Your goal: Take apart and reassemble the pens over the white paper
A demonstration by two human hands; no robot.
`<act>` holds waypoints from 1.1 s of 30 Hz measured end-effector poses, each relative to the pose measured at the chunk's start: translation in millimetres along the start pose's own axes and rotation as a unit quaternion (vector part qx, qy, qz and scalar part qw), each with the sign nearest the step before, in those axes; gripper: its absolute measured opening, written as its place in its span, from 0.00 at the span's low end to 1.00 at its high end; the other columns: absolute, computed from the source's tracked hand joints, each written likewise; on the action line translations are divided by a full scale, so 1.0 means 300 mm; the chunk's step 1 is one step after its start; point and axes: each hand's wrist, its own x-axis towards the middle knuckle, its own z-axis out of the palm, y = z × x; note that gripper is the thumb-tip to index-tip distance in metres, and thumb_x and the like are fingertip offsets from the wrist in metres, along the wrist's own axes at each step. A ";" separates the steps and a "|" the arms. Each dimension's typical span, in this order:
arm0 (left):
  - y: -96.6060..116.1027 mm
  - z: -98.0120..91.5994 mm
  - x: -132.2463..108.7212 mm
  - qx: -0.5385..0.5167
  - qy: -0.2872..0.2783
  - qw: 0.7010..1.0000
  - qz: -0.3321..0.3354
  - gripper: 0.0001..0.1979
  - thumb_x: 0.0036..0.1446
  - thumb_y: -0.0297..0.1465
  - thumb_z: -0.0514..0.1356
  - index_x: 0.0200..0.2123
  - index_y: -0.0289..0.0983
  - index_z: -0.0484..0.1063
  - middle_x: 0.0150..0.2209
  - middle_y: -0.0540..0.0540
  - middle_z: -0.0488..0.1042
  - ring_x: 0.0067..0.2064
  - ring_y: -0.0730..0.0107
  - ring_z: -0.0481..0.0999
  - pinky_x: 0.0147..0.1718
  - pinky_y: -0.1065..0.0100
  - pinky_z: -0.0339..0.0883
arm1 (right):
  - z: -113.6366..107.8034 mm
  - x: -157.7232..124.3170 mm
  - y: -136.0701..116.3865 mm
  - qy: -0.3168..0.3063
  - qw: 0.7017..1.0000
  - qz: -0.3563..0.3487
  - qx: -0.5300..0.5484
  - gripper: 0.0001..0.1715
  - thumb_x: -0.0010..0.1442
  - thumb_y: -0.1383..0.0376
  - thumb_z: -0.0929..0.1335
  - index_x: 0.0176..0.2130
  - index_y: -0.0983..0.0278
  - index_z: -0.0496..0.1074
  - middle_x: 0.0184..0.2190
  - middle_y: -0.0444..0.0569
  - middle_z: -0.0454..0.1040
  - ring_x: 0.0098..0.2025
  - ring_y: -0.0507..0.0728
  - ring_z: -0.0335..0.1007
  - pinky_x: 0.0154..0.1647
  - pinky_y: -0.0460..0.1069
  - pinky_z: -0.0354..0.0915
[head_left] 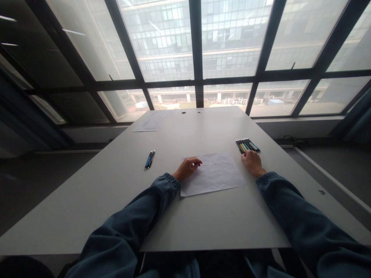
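Observation:
A white sheet of paper lies on the table in front of me. My left hand rests on its left part, fingers loosely bent, with a gap by the thumb and nothing held. To the right of the sheet, several pens with dark, yellow and green barrels lie side by side in a row. My right hand is at their near ends with its fingers closed, and it covers part of the row. Whether a pen is pinched between those fingers is hidden.
A few pens, one of them blue, lie together left of the sheet. More papers lie at the far left of the white table. A small dark object is near the right edge. Large windows stand beyond.

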 end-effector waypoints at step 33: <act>-0.009 -0.001 -0.005 0.015 -0.025 0.999 -0.012 0.11 0.58 0.24 0.57 0.39 0.36 0.79 0.34 0.47 0.80 0.31 0.73 0.72 0.34 0.71 0.67 | 0.057 -0.158 -0.284 -0.059 0.870 -0.459 0.171 0.17 0.64 0.63 0.67 0.53 0.60 0.73 0.54 0.54 0.72 0.57 0.61 0.64 0.59 0.58 0.60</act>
